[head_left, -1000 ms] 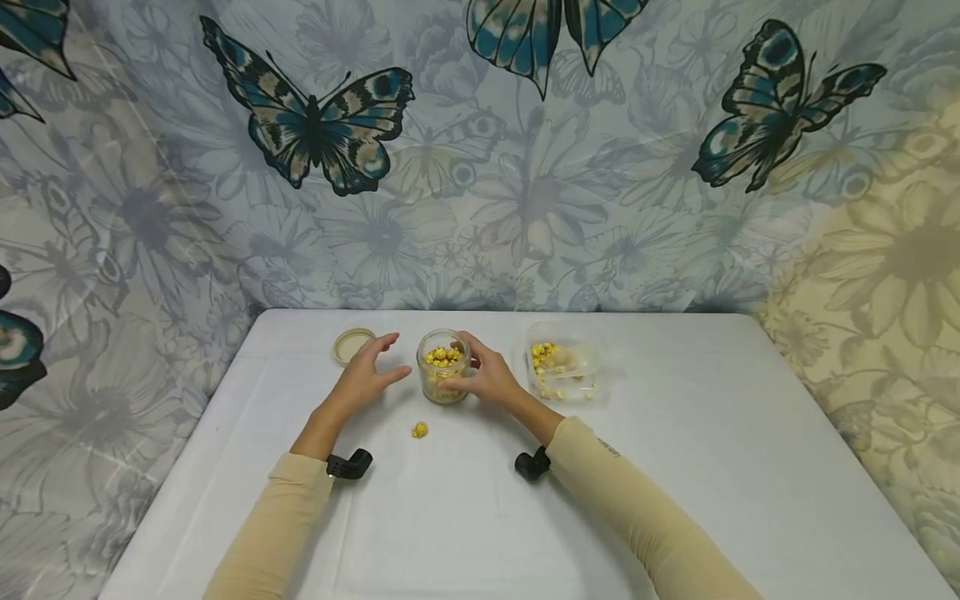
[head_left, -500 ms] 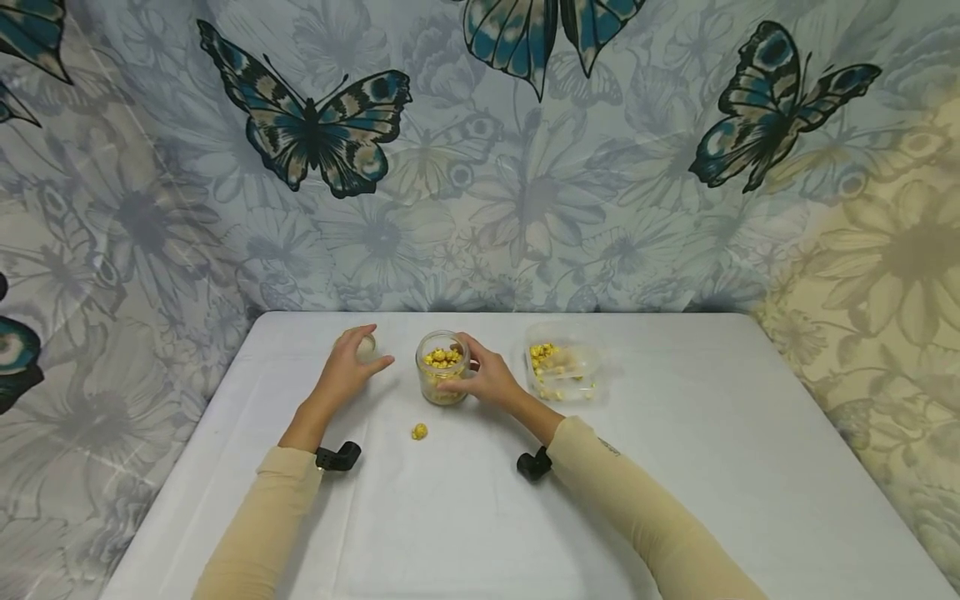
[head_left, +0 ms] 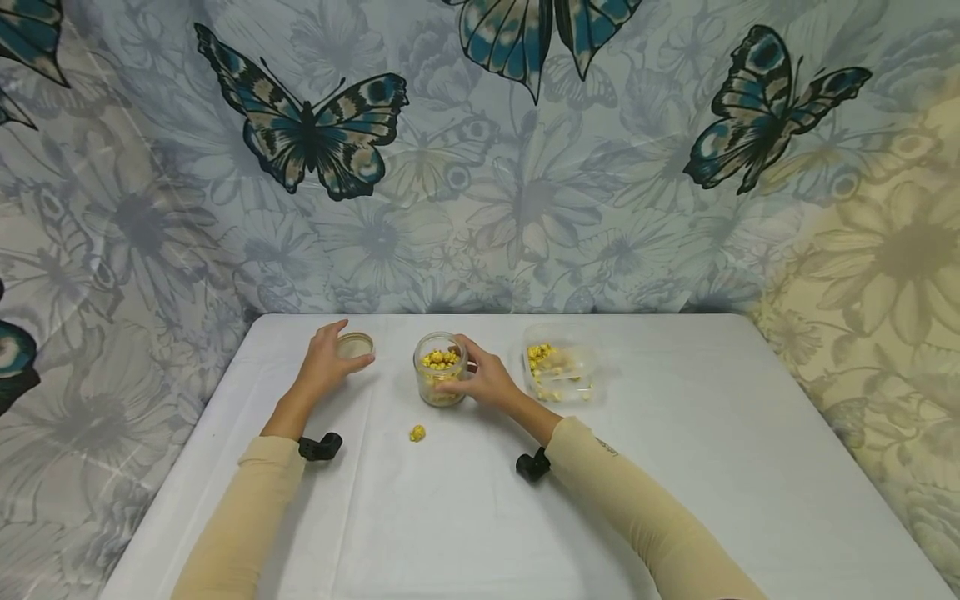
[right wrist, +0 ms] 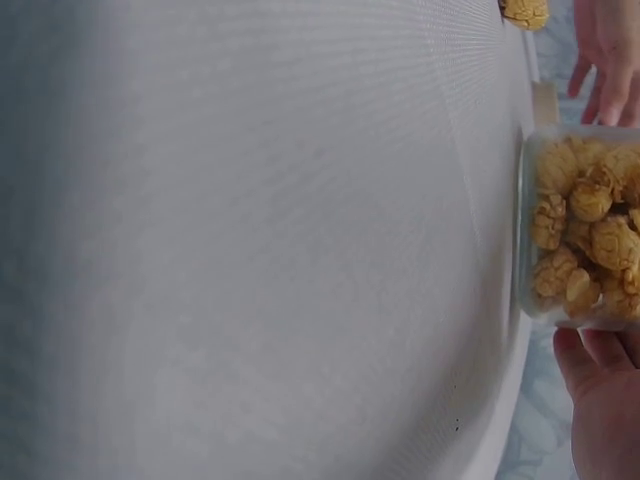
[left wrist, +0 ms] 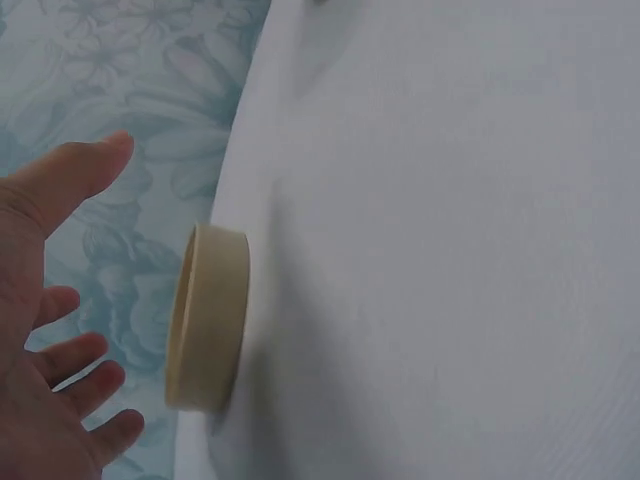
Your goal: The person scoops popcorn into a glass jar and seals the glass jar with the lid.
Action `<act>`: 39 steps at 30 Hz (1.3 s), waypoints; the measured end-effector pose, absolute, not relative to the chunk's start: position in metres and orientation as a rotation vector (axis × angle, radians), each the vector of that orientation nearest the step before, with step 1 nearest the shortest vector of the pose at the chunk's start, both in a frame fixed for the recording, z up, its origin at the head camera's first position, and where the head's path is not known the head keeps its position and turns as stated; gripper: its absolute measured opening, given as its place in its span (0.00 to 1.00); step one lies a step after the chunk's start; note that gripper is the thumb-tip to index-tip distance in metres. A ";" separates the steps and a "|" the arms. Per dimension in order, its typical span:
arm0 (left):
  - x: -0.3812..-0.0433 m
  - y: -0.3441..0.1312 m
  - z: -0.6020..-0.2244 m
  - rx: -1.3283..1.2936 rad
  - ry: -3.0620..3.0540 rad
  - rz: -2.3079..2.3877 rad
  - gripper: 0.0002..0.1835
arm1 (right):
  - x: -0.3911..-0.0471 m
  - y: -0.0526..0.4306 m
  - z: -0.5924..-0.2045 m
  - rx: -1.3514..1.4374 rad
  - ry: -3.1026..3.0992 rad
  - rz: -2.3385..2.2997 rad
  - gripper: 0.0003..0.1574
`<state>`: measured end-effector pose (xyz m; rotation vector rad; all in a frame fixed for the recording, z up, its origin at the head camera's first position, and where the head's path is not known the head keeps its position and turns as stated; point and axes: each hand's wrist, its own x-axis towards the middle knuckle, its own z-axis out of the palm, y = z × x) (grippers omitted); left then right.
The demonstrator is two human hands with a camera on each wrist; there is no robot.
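My right hand point(head_left: 486, 377) grips the side of a glass jar point(head_left: 438, 389) partly filled with yellow caramel popcorn point(head_left: 441, 359). The jar stands upright on the table, and its mouth is uncovered. At the left, my left hand point(head_left: 324, 364) hovers with thumb and fingers spread beside a round cream lid point(head_left: 355, 344). In the left wrist view that lid point(left wrist: 210, 318) lies on the cloth, its rim upward, with a gap between it and the fingers. One loose popcorn piece point(head_left: 417, 433) lies in front of the jar.
A clear plastic container point(head_left: 587, 367) with more popcorn pieces stands right of the jar, close to the right hand. White cloth covers the table point(head_left: 465, 517). Behind its far edge hangs a butterfly-patterned backdrop point(head_left: 525, 208).
My left hand has moved left, away from the jar and past the lid, with its fingers still spread. The right hand keeps its hold on the jar.
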<state>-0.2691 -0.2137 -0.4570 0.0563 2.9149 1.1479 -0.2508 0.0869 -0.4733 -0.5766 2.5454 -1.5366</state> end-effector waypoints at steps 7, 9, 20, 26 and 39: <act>-0.276 -0.225 -0.464 -0.020 2.837 1.162 0.54 | -0.249 0.086 -0.472 -0.597 2.551 -1.522 0.55; -0.277 -0.226 -0.465 -0.028 2.830 1.150 0.54 | -0.250 0.086 -0.473 -0.605 2.556 -1.520 0.55; -0.280 -0.230 -0.478 -0.056 2.855 1.026 0.54 | -0.250 0.085 -0.475 -0.628 2.549 -1.544 0.55; -0.279 -0.230 -0.480 -0.085 2.901 0.926 0.53 | -0.250 0.085 -0.474 -0.640 2.541 -1.545 0.56; -0.280 -0.230 -0.479 -0.067 2.917 0.922 0.53 | -0.249 0.087 -0.472 -0.628 2.557 -1.545 0.53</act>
